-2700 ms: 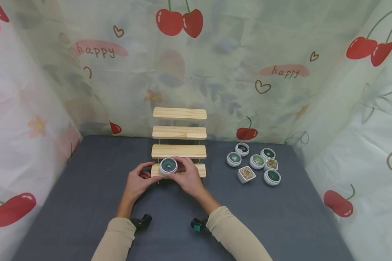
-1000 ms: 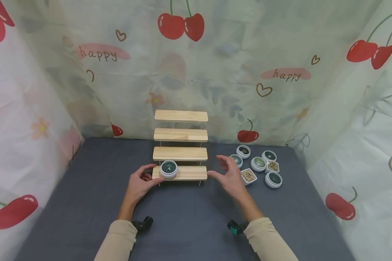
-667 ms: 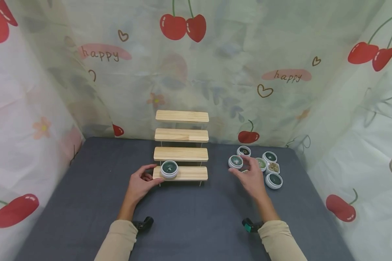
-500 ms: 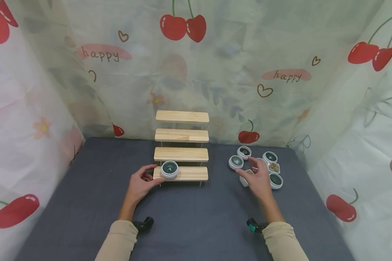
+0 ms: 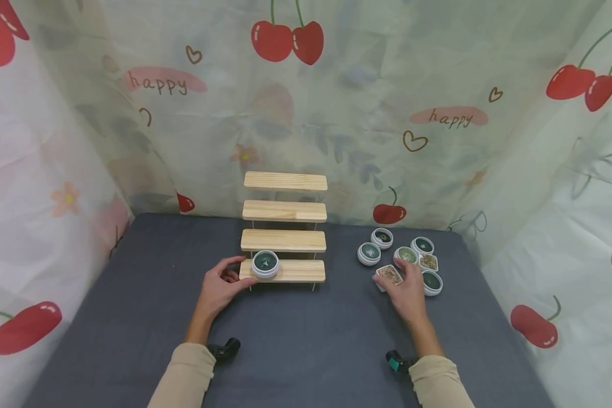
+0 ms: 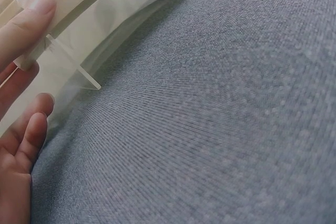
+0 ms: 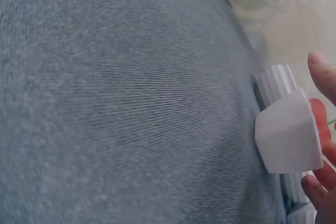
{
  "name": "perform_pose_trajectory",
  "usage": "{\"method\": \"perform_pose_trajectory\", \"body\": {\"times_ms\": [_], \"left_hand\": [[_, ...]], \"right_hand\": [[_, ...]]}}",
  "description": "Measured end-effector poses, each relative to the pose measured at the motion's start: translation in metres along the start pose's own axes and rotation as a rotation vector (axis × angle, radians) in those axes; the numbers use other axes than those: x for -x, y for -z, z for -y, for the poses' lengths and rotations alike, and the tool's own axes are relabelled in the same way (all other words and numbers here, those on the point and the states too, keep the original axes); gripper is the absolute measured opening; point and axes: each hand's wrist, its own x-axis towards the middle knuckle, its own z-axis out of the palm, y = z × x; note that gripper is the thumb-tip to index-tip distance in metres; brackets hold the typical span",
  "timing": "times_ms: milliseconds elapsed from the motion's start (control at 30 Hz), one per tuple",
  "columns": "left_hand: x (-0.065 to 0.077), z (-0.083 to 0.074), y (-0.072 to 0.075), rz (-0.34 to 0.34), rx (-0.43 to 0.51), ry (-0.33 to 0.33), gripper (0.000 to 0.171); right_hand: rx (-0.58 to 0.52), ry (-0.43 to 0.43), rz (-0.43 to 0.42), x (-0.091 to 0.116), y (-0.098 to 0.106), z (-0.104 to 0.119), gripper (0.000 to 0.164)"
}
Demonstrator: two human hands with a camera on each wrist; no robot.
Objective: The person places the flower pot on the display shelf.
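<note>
A rack of pale wooden steps [image 5: 284, 241] stands at the table's middle. My left hand [image 5: 221, 285] grips the left end of its lowest board, thumb in front and index finger at the board's corner in the left wrist view. On that board sits a round white ribbed pot with a dark green top [image 5: 265, 264]. My right hand [image 5: 409, 289] is spread around a square white pot with a beige, grainy top [image 5: 389, 275]. In the right wrist view, the thumb [image 7: 321, 74] is apart from this square pot [image 7: 290, 135], while other fingers are close to its far side.
Round white pots with green tops [image 5: 369, 253] and one with a dark top [image 5: 382, 238] stand at the back right. A second square pot [image 5: 428, 262] is among them. Patterned curtains [image 5: 357, 85] enclose the grey table [image 5: 148, 317].
Both hands were at the round pot on the lowest board. My right hand has left it and moved right to the square pot. My left hand has stayed at the rack.
</note>
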Motion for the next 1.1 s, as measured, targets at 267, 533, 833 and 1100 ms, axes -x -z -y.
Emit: {"method": "perform_pose_trajectory", "body": {"times_ms": [267,533,833,1100], "left_hand": [[-0.001,0.0,0.0,-0.001,0.007,0.003,0.065],[0.0,0.0,0.0,0.01,0.008,0.007,0.066],[-0.001,0.002,0.0,0.003,0.014,0.001,0.065],[0.0,0.001,0.0,0.004,0.013,-0.004,0.065]], "right_hand": [[0.062,-0.044,0.016,0.004,-0.007,-0.011,0.083],[0.065,-0.032,0.002,0.008,-0.014,-0.019,0.084],[0.094,-0.075,0.011,0.011,-0.014,-0.018,0.071],[0.107,-0.079,0.03,0.009,-0.012,-0.013,0.066]]}}
